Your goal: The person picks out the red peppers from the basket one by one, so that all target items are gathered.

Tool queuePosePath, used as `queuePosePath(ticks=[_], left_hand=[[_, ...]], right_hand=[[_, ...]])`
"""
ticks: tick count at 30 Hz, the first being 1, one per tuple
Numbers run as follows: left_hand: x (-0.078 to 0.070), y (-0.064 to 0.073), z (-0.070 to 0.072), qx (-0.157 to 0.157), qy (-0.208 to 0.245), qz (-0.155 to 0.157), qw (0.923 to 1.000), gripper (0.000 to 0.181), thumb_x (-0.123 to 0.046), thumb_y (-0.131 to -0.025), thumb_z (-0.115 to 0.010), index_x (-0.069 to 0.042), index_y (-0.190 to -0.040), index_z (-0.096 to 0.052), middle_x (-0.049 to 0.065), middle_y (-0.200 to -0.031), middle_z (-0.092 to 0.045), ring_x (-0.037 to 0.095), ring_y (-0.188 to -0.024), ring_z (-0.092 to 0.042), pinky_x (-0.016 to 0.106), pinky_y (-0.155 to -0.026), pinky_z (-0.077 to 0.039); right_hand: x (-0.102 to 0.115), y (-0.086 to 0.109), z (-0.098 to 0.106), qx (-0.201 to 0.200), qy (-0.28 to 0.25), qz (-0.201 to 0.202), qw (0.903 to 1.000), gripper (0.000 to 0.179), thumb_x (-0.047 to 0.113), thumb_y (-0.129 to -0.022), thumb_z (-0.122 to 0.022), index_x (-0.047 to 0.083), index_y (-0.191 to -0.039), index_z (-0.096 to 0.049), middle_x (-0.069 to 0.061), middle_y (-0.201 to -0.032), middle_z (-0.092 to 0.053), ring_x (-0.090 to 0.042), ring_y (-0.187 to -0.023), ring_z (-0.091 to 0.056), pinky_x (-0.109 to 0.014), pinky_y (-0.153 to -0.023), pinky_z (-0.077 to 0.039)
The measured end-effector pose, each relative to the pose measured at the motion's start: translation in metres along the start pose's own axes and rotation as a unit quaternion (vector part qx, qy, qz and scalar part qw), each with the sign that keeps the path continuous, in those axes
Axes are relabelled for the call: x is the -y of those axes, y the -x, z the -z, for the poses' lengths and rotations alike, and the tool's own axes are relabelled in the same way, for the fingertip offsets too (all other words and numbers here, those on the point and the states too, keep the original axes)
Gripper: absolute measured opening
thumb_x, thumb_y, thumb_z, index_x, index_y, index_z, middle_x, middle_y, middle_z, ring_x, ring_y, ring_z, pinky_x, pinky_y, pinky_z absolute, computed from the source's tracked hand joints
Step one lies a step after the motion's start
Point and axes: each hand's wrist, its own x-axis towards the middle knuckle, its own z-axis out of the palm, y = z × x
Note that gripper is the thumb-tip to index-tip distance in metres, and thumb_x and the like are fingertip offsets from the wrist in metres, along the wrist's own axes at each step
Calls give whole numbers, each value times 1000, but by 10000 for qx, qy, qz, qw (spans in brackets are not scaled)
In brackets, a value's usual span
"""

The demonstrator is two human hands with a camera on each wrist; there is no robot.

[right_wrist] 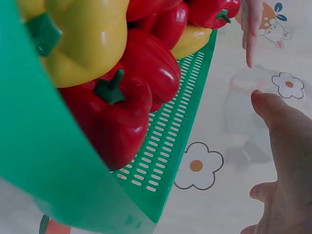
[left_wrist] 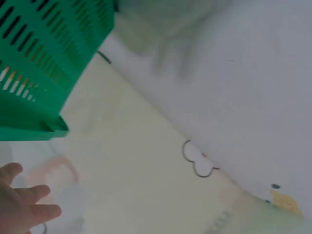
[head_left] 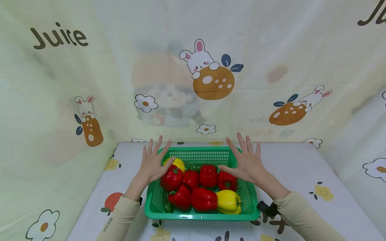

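Note:
A green plastic basket point(head_left: 202, 217) with slotted walls stands on the table. Inside it lie several red bell peppers point(head_left: 204, 199) and two yellow bell peppers, one at the front right point(head_left: 228, 202) and one at the back left. Some dark green vegetable point(head_left: 168, 205) shows partly beneath them. My left hand point(head_left: 154, 164) is held over the basket's left side, fingers spread and straight, holding nothing. Above the right side my right hand point(head_left: 248, 162) is spread the same way, also holding nothing. In the right wrist view the right hand point(right_wrist: 287, 146) appears apart from the basket.
A white patterned cloth point(head_left: 301, 174) covers the table around the basket. Pale printed curtains point(head_left: 256, 110) hang behind it and at both sides. Dark straps, one with a black device point(head_left: 267, 209), sit at the wrists.

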Motion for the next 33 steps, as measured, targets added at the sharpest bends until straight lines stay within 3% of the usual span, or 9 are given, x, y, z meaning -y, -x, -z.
queuePosePath(ticks=[13, 22, 28, 33], left_hand=[[40, 17, -13, 108, 486, -70, 9987, 55, -36, -103, -42, -24, -156, -31, 10, -165, -13, 43, -148, -4, 68, -112, -4], [54, 21, -19, 120, 819, -229, 9963, 56, -30, -102, -48, -22, -156, -33, 11, -164, -16, 45, -147, -11, 68, -112, -9], [59, 15, -25, 242, 1226, -355, 9915, 56, -32, -102, -48, -20, -155, -34, 10, -164, -15, 43, -146, -17, 64, -114, -10], [61, 12, -33, 323, 1587, -390, 9860, 58, -31, -100, -48, -19, -155, -35, 11, -164, -15, 41, -146, -21, 68, -110, -17]], right_hand=[[-5, 6, -10, 285, -73, -17, 9996, 99, 71, -81, -60, 15, -157, -28, -23, -162, -7, -52, -144, -6, -78, -104, -3], [-8, 7, -15, 456, -105, 35, 9989, 99, 69, -83, -60, 12, -157, -28, -26, -162, -8, -55, -143, -8, -79, -102, -5], [-11, 4, -10, 553, -96, 77, 9984, 97, 66, -84, -60, 10, -156, -27, -27, -161, -8, -55, -142, -9, -78, -103, -7], [-9, -1, -3, 664, -263, 206, 9972, 95, 64, -86, -60, 10, -156, -27, -28, -161, -7, -55, -142, -10, -77, -104, -8]])
